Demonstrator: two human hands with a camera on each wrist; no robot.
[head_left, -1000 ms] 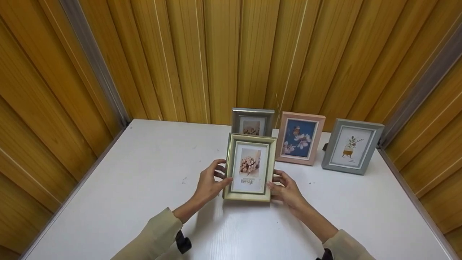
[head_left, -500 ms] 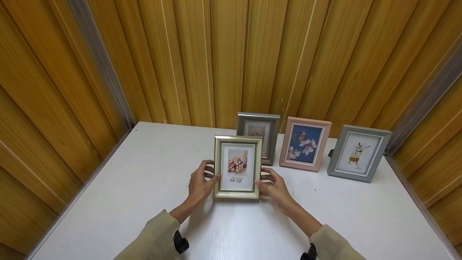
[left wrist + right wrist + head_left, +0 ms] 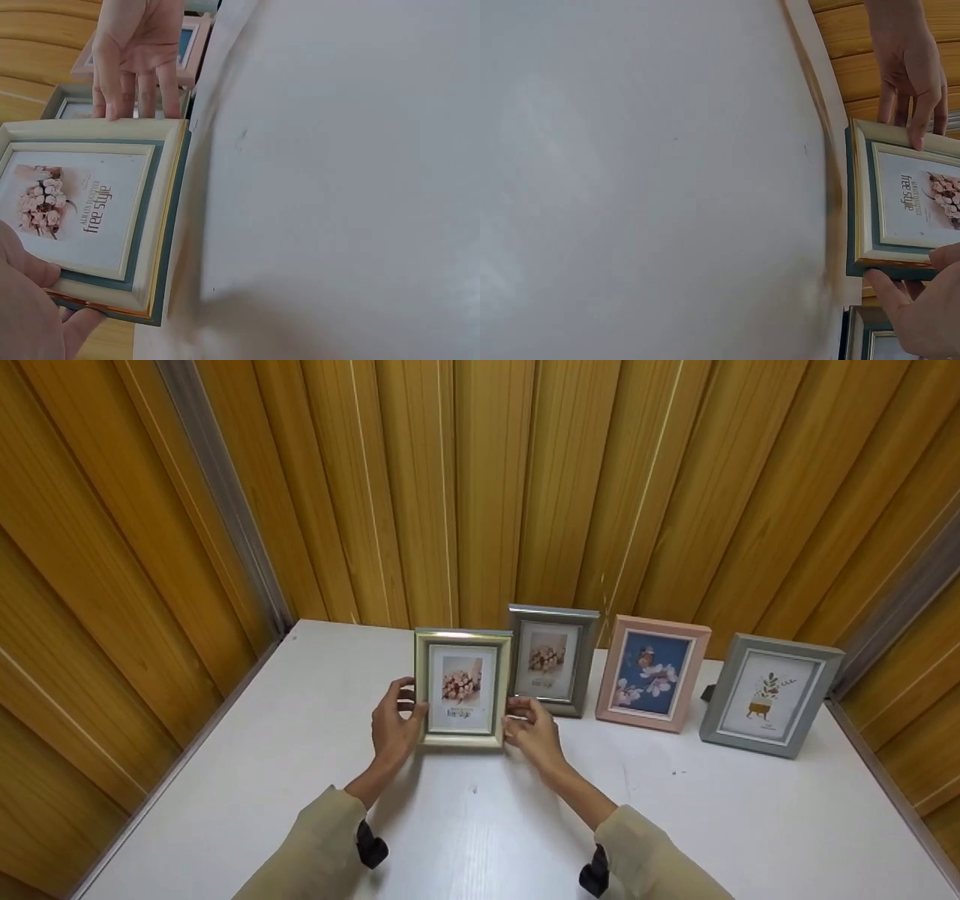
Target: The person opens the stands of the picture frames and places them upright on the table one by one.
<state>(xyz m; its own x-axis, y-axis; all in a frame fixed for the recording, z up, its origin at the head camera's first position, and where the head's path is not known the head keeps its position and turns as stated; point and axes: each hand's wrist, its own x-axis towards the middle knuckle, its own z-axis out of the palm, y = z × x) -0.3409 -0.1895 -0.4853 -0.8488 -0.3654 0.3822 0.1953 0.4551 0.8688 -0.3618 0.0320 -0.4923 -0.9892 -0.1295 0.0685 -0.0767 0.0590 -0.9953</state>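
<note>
A cream-gold photo frame [image 3: 461, 690] with a flower picture stands nearly upright between my two hands. My left hand [image 3: 394, 724] grips its left side, with the thumb on the front edge and the fingers behind. On the opposite side my right hand [image 3: 534, 731] holds the lower right edge, thumb in front. In the left wrist view, the words on the white mat of the cream-gold frame [image 3: 82, 210] are readable. The right wrist view has the frame [image 3: 907, 199] at its right border. Whether its bottom touches the table cannot be told.
Just right of the held frame stands a dark silver photo frame [image 3: 555, 660]. Farther right are a pink frame [image 3: 654, 673] and a grey-green frame [image 3: 772, 695], both upright. They share a white table [image 3: 472, 825], with wood-patterned panels [image 3: 480, 495] behind.
Both hands have carried the cream-gold frame left and away from me. It no longer overlaps much of the dark silver frame. The head view has shifted slightly.
</note>
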